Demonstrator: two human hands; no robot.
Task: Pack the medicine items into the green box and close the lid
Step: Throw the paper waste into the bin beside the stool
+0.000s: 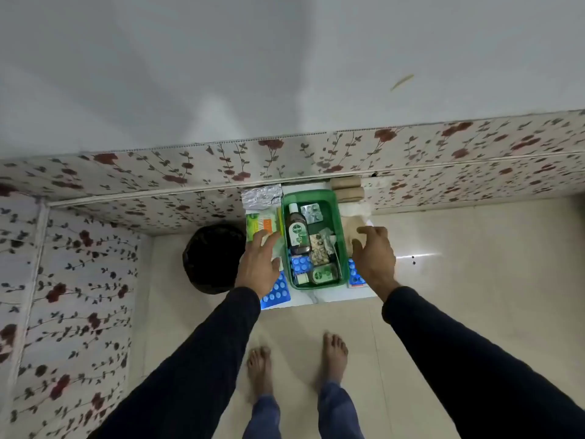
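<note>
Several items already lie in the green box (338, 217) on the white stand: a brown bottle (297, 231) labelled "Dettol", a foil strip (311, 213), a blue blister pack (300, 264). Left of the box, a green-and-orange carton (261, 224) and another blue blister sheet (278, 291) wait unpacked; other writing unreadable. Left hand (258, 264) and right hand (375, 256) flank the box, fingers spread, holding nothing. No lid visible.

Glossy plastic box (342, 248), foil strips (311, 213)
</note>
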